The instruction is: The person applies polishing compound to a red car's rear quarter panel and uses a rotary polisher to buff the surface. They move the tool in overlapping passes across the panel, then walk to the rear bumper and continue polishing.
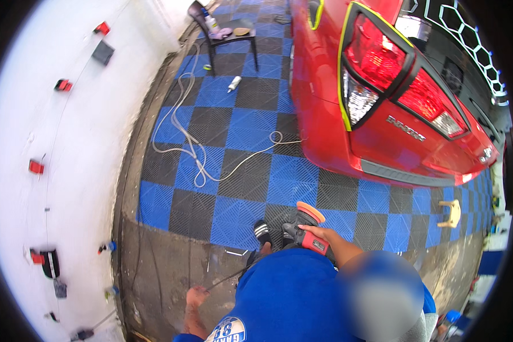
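Observation:
My right hand (318, 233) holds a red and black power polisher (313, 239) at the body, its orange foam pad (311, 211) facing up and away from me. Out to the left, low over the concrete, my left hand (197, 295) is closed around a dark power cord (225, 278) that runs back toward my waist. Ahead and to the right stands a red car (325, 128), with yellow-green masking tape (344, 98) around the tail light (376, 55). The pad is apart from the car.
A black chair (235, 39) with bottles and pads stands near the white wall (81, 128). A white bottle (234, 84) and a looped pale cord (188, 137) lie on blue and black floor tiles (243, 171). A small cream stool (452, 213) is at right.

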`<state>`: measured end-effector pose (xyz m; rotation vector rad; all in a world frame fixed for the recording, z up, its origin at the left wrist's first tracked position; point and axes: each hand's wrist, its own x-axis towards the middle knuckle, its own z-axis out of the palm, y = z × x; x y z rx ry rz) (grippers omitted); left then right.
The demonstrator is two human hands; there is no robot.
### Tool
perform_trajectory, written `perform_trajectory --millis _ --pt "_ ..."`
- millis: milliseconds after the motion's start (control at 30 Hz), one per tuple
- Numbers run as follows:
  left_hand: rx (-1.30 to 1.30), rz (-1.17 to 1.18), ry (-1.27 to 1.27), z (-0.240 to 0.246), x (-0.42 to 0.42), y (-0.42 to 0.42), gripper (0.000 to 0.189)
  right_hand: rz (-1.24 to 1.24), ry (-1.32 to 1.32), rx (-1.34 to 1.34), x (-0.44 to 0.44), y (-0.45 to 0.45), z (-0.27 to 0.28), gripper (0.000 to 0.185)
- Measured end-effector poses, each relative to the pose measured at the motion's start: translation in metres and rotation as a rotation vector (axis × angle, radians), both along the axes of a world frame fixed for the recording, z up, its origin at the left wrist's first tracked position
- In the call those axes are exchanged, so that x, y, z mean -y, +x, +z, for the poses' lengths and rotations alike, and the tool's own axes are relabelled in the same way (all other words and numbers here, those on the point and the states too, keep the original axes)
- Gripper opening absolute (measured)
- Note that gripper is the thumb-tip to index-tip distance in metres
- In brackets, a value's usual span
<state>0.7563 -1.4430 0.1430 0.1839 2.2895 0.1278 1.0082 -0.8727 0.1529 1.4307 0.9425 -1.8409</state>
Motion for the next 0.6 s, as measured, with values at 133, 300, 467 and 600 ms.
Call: perform_trajectory --millis 133,300,467,600 --pt "0.279 0.226 0.125 -0.011 0.062 0.127 0.042 0.186 -0.106 -0.015 -0.004 -0.014 -0.029 0.068" --pt "0.526 0.717 0.118 0.047 0.043 0.279 0.039 0.452 -0.168 -0.083 -0.008 -0.067 -0.021 0.063" --pt "0.601 0.918 0.114 0.108 0.029 0.392 0.044 0.651 -0.248 -0.175 0.025 -0.121 -0.035 0.061" --pt "0.618 1.029 0.079 0.139 0.012 0.432 0.048 0.731 -0.326 -0.277 0.067 -0.135 -0.052 0.065"
